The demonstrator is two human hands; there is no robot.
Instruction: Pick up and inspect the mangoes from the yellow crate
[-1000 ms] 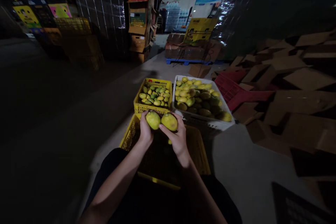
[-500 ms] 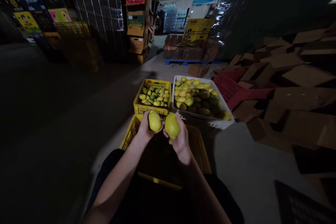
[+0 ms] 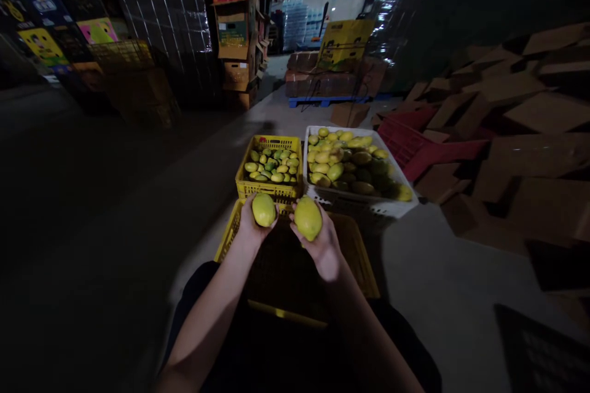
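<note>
My left hand is closed round a yellow lemon, its fingers curled beneath the fruit. A second, slightly larger-looking lemon rests in my right hand, with the fingers wrapped under and beside it. The two hands are a little apart, above a yellow plastic crate whose inside lies in deep shadow. Beyond them, a smaller-looking yellow crate holds several green and yellow lemons. To its right a white crate is heaped with yellow lemons.
Flattened cardboard boxes pile up on the right, beside a red crate. Stacked fruit cartons stand at the back. A blue pallet carries boxes behind the crates. Grey floor shows on the left.
My hands have moved apart, each keeping its lemon. The right hand has turned so that its lemon faces up more. The view has shifted slightly.
</note>
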